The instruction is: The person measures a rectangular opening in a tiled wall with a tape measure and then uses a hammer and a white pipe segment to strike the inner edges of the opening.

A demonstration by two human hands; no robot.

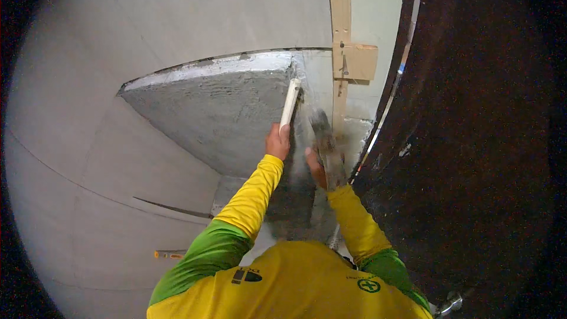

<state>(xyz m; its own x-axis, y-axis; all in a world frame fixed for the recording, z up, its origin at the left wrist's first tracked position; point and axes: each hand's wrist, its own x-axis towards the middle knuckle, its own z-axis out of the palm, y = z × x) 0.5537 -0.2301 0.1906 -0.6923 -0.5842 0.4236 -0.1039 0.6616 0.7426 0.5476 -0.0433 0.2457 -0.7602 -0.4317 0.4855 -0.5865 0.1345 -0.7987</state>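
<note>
My left hand (277, 142) is closed around the lower end of a pale straight bar (289, 106), which points up beside the edge of a grey mortar surface (218, 112). To its right, my right hand (317, 168) is curled at a flat grey trowel (326, 147) with a long blade. Motion smears the trowel, and its blade hides part of that hand. Both hands work near the corner where the mortar meets a pale, narrow strip of wall (307, 77). A white band (207, 70) runs along the mortar's upper edge.
A wooden batten (339, 18) with a small wooden block (356, 62) fixed across it stands just right of the corner. Beyond it a dark surface (460, 142) fills the right side. A small yellow-ended level (169, 254) lies at lower left, on large grey panels (100, 201).
</note>
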